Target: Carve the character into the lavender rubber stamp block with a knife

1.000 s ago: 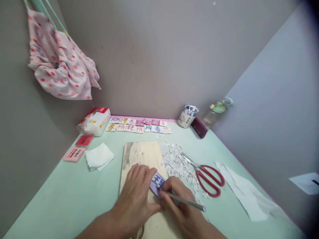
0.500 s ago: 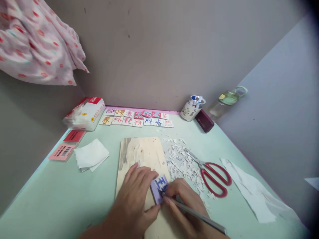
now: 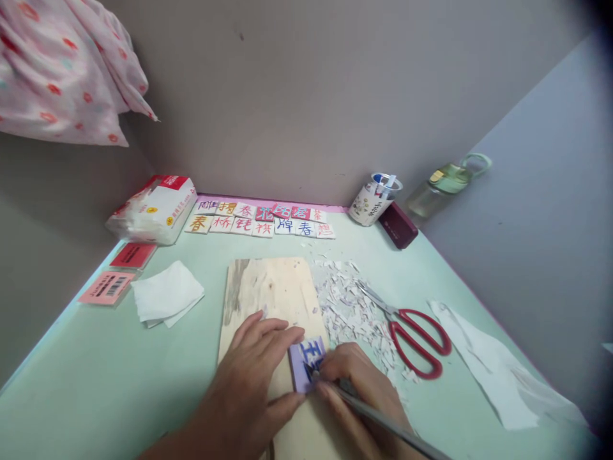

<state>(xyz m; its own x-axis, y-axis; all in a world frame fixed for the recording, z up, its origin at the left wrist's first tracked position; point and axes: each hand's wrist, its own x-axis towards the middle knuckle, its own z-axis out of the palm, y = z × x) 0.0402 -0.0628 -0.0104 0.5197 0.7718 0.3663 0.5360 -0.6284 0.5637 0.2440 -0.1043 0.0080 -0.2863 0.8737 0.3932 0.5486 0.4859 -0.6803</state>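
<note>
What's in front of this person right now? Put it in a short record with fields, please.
Left hand: thumb and finger bracing the purple block
Right hand: gripping a slim metal knife, its tip at the block
Block marking: blue characters, partly hidden
Underneath: wooden board
Right of board: paper-like scraps, red-handled scissors
Left of board: white tissues
Along back: two rows of character tiles

Desk [image 3: 96, 358]: was softly lit.
Wall [image 3: 268, 102]: looked dimmer.
Cloth [image 3: 62, 83]: was slightly blurred.
Right edge: darkened to black.
</note>
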